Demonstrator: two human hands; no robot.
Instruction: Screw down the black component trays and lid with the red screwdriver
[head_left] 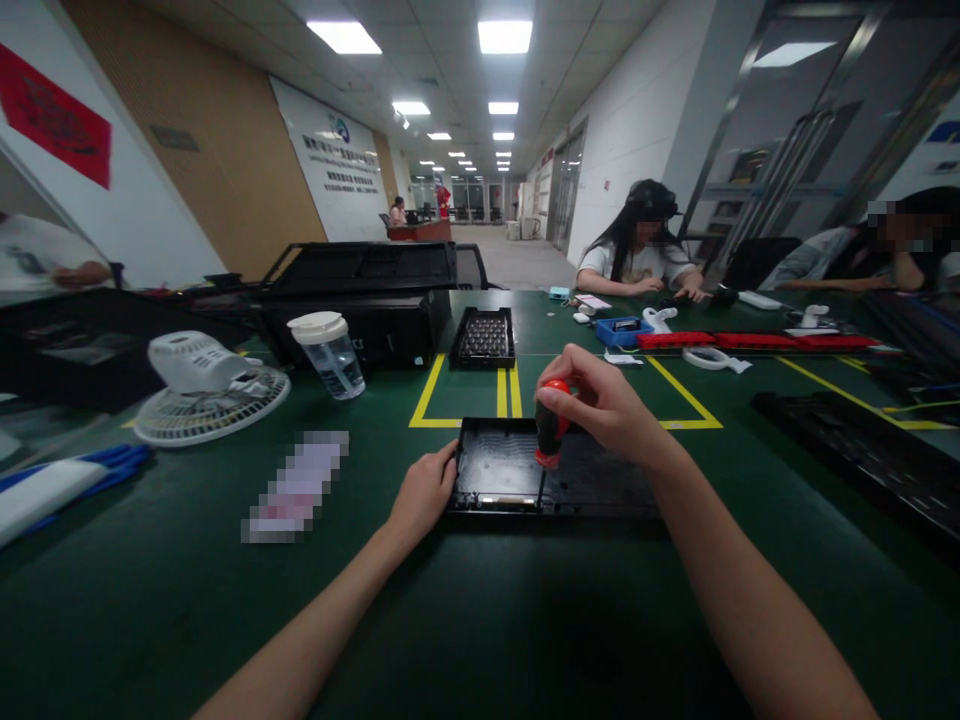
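Black panel [495, 460], shallow and raised at its edges, lies on the green bench [480, 620] beneath a red-and-black screwdriver [553, 430] held nearly upright in the closed grip of the right hand [600, 405]. The left hand [426, 487] braces the panel's left edge; whether its grip closes around the wall cannot be told.

The screwdriver's tip appears to meet the panel's near side, at the right end of a pale metallic strip [510, 502], suggesting that fastener work is under way. The strip already sits along that edge, but whether it is fully secured cannot be told. How many screws are done or left does not show, and the right forearm hides part of the panel.

Just beyond runs yellow tape [465, 423]; farther off stands a black compartment tray [484, 362], its contents too small to make out. A lidded cup [328, 355] and white fan [195, 362] stand left, while a co-worker [645, 265] sits at far right.
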